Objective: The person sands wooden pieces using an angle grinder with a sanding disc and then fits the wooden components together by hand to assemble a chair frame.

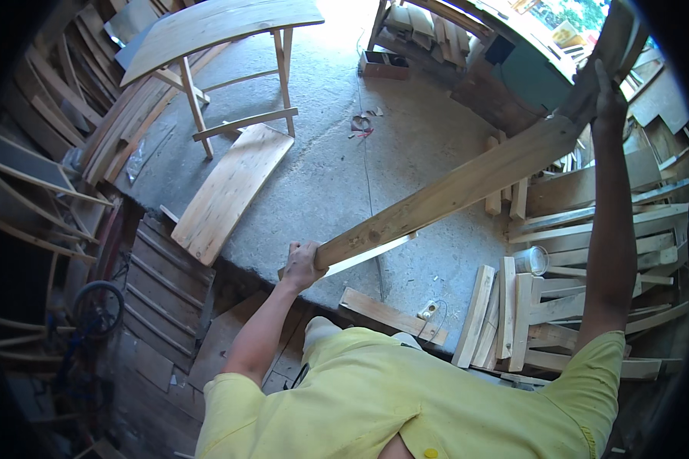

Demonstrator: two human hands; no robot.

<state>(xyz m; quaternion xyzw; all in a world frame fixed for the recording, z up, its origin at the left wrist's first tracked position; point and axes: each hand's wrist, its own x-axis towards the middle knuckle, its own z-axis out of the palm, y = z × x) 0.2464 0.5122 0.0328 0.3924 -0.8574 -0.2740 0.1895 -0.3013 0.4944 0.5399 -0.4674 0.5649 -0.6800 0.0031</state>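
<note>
My left hand (303, 265) is closed around the lower end of a long wooden frame of boards (436, 198), held at a slant in front of my body. A paler strip shows under its near edge. Up at the right, my right hand (608, 100) is raised against the frame's other end, where a darker wooden piece meets the long board; the thumb side and palm press on the wood, and part of the grip is hidden. Below the frame, a short board (393, 315) lies at the edge of the concrete floor, beside a white power socket block (428, 310).
A wooden table (224, 23) stands at the upper left, with a wide plank (235, 189) lying by its legs. Wood offcuts (505, 315) pile up at the right near a clear plastic tub (531, 261). A cable (368, 189) crosses the floor. A ribbed ramp (166, 287) lies left.
</note>
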